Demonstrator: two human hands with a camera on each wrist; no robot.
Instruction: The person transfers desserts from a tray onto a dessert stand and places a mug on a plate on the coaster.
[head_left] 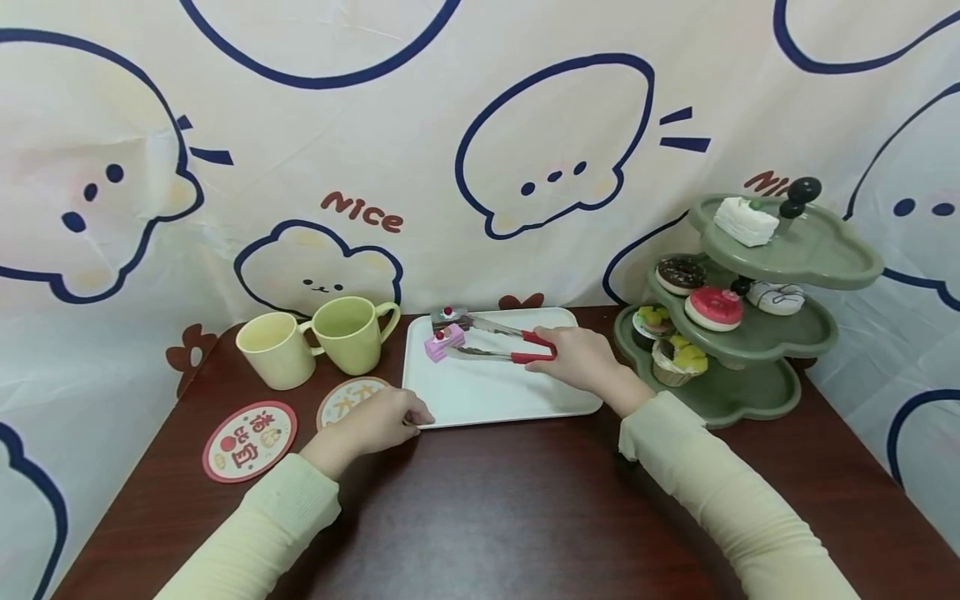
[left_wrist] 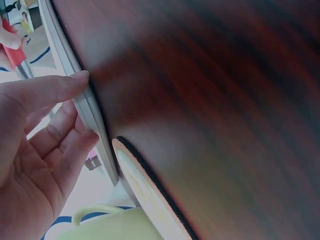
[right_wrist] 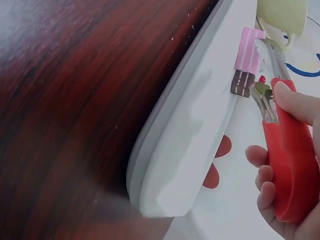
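Note:
On the white tray (head_left: 517,392) a pink cake slice (head_left: 444,342) and a chocolate cake slice (head_left: 442,320), each with a red topping, stand side by side near the left end. My right hand (head_left: 579,357) grips the red handles of metal tongs (head_left: 487,356). The tongs' arms are spread, one tip beside the chocolate slice and the other at the pink one; whether they touch is unclear. At the tray's near left corner, my left hand (head_left: 386,418) holds the rim with thumb and curled fingertips, as the left wrist view (left_wrist: 55,145) shows.
Two pale green mugs (head_left: 276,354) stand at the back left, with a red-rimmed coaster (head_left: 250,442) and another coaster (head_left: 345,396) before them. On the right, a green three-tier stand (head_left: 813,250) bears a white cake slice (head_left: 745,222), doughnuts (head_left: 713,308) and cupcakes (head_left: 677,362).

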